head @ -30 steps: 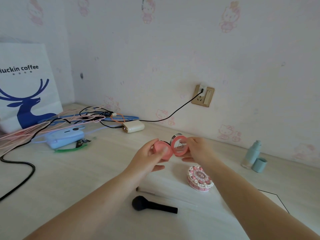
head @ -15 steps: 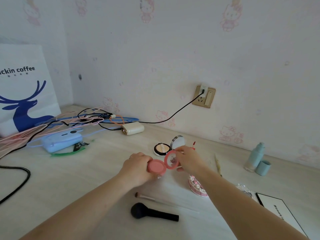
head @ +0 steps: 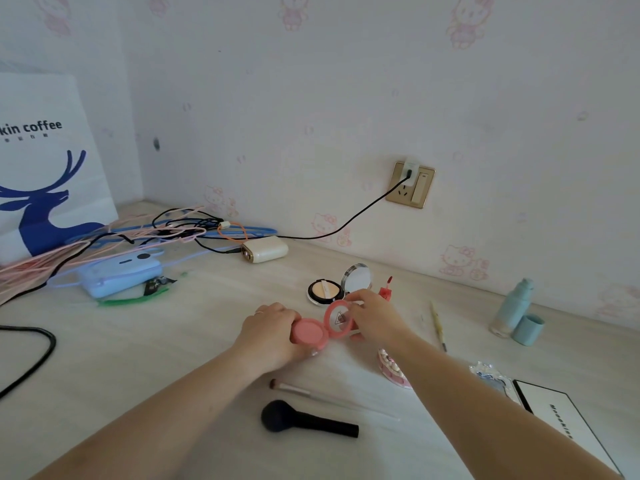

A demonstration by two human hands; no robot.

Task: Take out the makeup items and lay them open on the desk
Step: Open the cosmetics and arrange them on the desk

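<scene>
Near the middle of the counter (head: 104, 368) a pink blush compact (head: 309, 335) lies open, low over the surface; whether its base touches cannot be told. The left hand (head: 272, 336) grips the base from the 9 o'clock side, fingers curled round its edge. The right hand (head: 375, 320) pinches the raised lid (head: 337, 318), which stands up at the compact's 3 o'clock edge with its mirror side showing.

Just beyond, at 12 o'clock from the compact, a cushion foundation (head: 325, 291) sits open with its round mirrored lid tilted up. A small red lip tint (head: 385, 289) stands just beside it at 3 o'clock. At 6 o'clock from the hands lie a thin brush (head: 294, 388) and, nearer the person, a black powder brush (head: 304, 422), both lying along the 9-to-3 line. A decorated round case (head: 391, 370) shows partly behind the right forearm. A slim stick (head: 438, 325) lies at 3 o'clock from the right hand. Further toward 3 o'clock a pale blue bottle (head: 512, 308) stands with its cap (head: 528, 329) just beside it. At 4 o'clock a flat white palette (head: 561, 420) lies closed.

At 10 o'clock sit a cream power bank (head: 265, 249), tangled cables (head: 166, 232), a light blue pouch (head: 119, 275) and a paper bag (head: 45, 161).
</scene>
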